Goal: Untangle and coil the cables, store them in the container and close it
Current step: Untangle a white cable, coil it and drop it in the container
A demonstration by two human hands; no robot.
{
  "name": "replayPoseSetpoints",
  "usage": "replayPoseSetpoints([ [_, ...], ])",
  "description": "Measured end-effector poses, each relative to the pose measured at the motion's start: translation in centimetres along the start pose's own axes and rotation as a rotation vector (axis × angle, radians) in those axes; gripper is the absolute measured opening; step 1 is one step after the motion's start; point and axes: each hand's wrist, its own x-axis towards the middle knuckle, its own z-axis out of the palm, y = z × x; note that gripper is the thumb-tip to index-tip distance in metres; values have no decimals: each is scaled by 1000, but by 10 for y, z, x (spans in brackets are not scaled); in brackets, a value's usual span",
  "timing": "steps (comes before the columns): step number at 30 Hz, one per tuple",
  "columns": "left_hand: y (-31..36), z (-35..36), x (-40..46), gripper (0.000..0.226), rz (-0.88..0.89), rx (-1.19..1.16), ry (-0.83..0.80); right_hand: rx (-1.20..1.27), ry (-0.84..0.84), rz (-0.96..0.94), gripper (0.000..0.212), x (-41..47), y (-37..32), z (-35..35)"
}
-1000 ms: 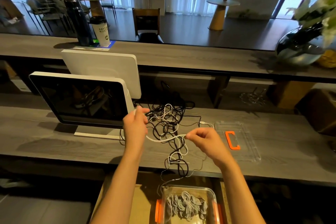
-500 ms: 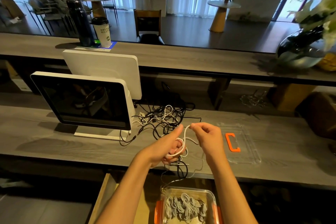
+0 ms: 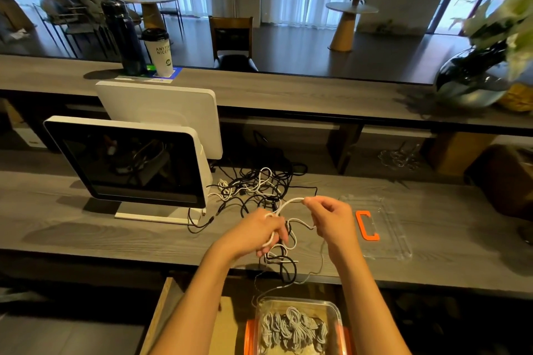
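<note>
Cables point(image 3: 253, 190), black and white, lie in a tangle on the grey wood-grain desk point(image 3: 72, 228), just right of a white-framed monitor point(image 3: 127, 161), with strands trailing over the near edge. A raised counter point(image 3: 288, 92) behind carries a paper cup point(image 3: 160, 52), a dark bottle point(image 3: 124, 37) and a glass vase point(image 3: 473, 78); beyond it are round café tables, chairs and curtained windows.

The white cable point(image 3: 288, 204) arcs between both hands, its long axis running left to right and rising toward the right. The left hand point(image 3: 262, 232) grips loops of it in curled fingers; the right hand point(image 3: 328, 217) pinches the cable at its fingertips. The clear lid point(image 3: 383, 228) with an orange clip lies flat on the desk, right of the hands. Below the desk edge, the open container point(image 3: 297, 326) holds coiled grey cables.
</note>
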Motion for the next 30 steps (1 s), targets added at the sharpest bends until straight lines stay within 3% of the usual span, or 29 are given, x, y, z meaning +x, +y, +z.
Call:
replayPoseSetpoints([
  [3, 0, -13, -1, 39, 80, -284, 222, -18, -16, 23, 15, 0, 3, -6],
  [6, 1, -22, -2, 32, 96, -451, 233, -12, -37, 26, 15, 0, 4, -9],
  [9, 0, -10, 1, 32, 45, -350, 198, -20, -78, -13, 14, 0, 1, -6],
  [13, 2, -2, 17, 37, 65, -169, 616, -49, -216, -74, 16, -4, -7, -2],
  [15, 5, -4, 19, 40, 98, -21, 690, -3, -296, -90, 18, -8, -12, -1],
  [19, 4, 9, 16, 56, 33, 162, 411, 100, -306, -141, 21, -12, -16, 3],
  [23, -1, 17, 10, 78, 38, 41, 78, 114, -160, -107, 18, -7, -11, 4],
  [24, -1, 16, 12, 74, 77, 82, 25, 112, -137, -96, 17, -5, -10, 4],
  [27, -2, 13, 17, 50, 143, 273, -57, 97, -84, -73, 16, -3, -6, 3],
  [30, -6, 12, 19, 53, 133, 184, -43, 103, -66, -45, 16, 1, -4, 1],
])
